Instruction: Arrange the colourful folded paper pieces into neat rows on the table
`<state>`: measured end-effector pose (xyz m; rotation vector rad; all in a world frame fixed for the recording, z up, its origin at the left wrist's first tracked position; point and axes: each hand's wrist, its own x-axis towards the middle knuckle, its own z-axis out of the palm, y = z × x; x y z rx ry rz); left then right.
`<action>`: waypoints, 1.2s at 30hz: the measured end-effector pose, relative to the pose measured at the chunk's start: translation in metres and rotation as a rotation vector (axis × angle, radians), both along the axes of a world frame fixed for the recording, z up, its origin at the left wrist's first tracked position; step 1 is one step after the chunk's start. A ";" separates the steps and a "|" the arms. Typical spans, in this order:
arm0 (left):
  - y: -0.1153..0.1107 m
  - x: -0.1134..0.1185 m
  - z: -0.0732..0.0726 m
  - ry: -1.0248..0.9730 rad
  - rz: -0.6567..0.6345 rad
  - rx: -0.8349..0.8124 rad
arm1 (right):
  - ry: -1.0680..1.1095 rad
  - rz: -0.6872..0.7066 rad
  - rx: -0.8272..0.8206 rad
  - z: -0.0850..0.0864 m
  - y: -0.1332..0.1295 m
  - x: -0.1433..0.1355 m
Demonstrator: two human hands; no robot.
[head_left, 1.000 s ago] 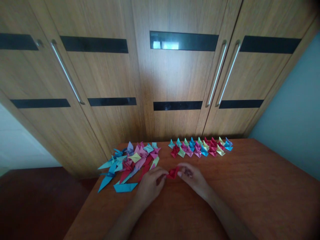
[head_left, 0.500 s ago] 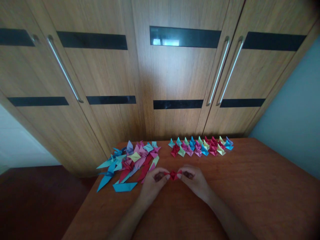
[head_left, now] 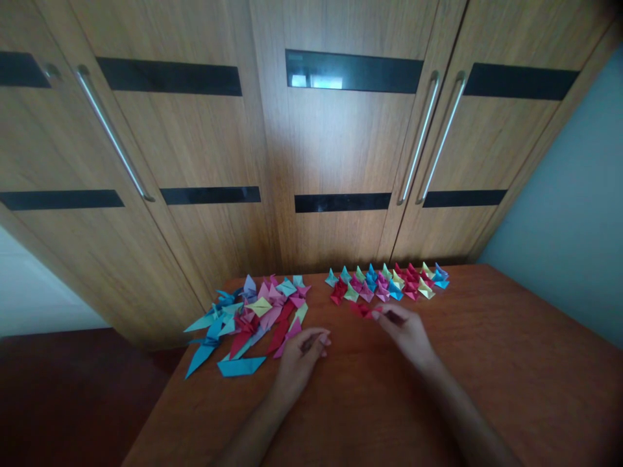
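Closed wardrobe (head_left: 335, 143) fills upper frame, table (head_left: 511, 363) below; right hand (head_left: 406, 334) pinches red folded paper (head_left: 361, 311), lower centre, left hand (head_left: 299, 357) empty.

The one head camera, near and above the table (head_left: 487, 363), looks forward and down, with the wardrobe (head_left: 335, 143) beyond this table.

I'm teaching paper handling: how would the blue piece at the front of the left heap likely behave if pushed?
The blue piece looks like folded paper, so it is probably very light and easily creased. It appears to lie flat on the table, so it would likely slide rather than roll or tip.
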<state>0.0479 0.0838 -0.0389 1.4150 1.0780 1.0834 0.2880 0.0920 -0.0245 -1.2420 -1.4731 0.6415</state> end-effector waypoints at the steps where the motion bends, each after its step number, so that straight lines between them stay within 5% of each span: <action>1: 0.000 0.000 -0.001 0.005 -0.006 0.002 | 0.036 -0.094 0.032 0.002 0.003 0.014; 6: 0.000 0.002 -0.004 0.046 -0.054 0.042 | 0.124 -0.665 0.096 0.000 0.019 0.102; 10: 0.000 0.002 -0.005 0.066 -0.070 0.059 | -0.225 -0.884 -0.145 -0.022 0.025 0.164; 16: 0.000 0.002 -0.006 0.117 -0.084 0.072 | -0.606 -0.858 -0.583 -0.053 0.034 0.196; 36: 0.000 0.002 -0.002 0.134 -0.091 0.073 | -0.650 -0.820 -0.656 -0.051 0.048 0.187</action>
